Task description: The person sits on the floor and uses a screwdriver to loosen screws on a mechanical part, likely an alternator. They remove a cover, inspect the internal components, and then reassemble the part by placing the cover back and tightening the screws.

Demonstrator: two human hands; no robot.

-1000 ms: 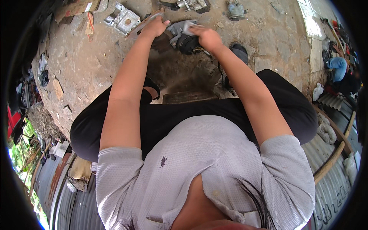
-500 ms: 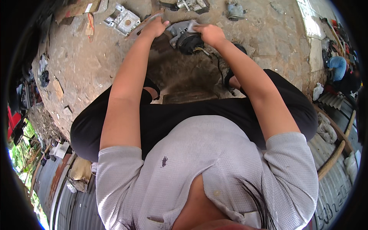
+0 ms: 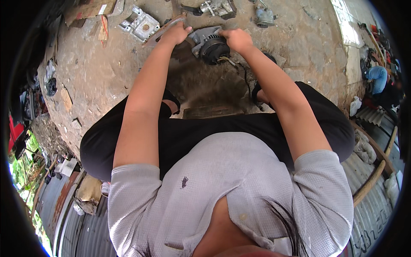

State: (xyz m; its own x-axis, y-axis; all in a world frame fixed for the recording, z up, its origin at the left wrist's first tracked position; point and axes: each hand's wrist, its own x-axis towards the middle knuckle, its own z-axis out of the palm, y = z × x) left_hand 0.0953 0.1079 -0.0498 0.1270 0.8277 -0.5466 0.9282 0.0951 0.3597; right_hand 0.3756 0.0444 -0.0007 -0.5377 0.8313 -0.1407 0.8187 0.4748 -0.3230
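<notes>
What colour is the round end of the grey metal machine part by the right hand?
Black: the round end shows best in the head view.

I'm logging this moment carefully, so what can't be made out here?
Head view: the grip of the left hand at the flat plate, hidden by the hand's back.
Head view: what lies under the right hand, hidden by that hand.
Head view: the far end of the cardboard, cut off by the top edge.
Head view: the upper body of the person, blurred near the dark rim.

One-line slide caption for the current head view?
Left hand at a flat plate, right hand at a grey-and-black motor-like part, metal casting nearby.
</notes>
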